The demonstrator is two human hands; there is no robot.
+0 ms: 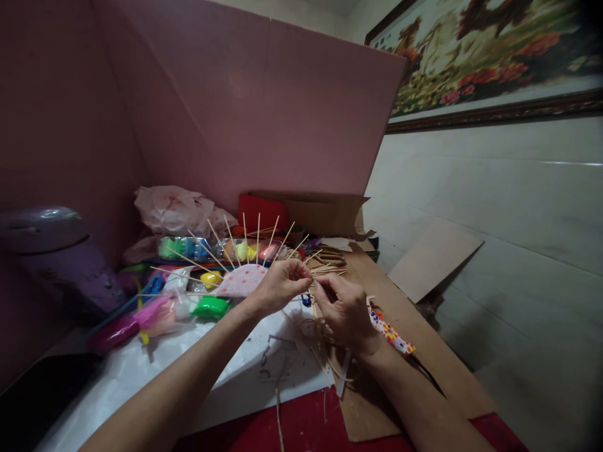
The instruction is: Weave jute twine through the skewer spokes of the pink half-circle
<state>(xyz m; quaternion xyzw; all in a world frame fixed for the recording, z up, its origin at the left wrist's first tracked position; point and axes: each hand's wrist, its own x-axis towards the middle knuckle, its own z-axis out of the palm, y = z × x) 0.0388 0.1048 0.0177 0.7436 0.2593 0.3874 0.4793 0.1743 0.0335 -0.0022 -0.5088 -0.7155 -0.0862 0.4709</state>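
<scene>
My left hand and my right hand meet fingertip to fingertip above the table, both closed in a pinch. Whatever is between their fingers is too small to make out. Beside my left hand is a half-round white piece with red dots. Thin wooden sticks fan out from its curved edge. My left hand covers its right end, so I cannot tell whether they touch. Under my right hand, pale thin strands lie in loose loops. A flower-patterned strip shows beyond my right wrist.
Bagged colored clay, including a green pack, lies at the left. A crumpled pink plastic bag and a red item stand behind. Brown cardboard covers the right side. White paper lies in front, with red cloth nearest me.
</scene>
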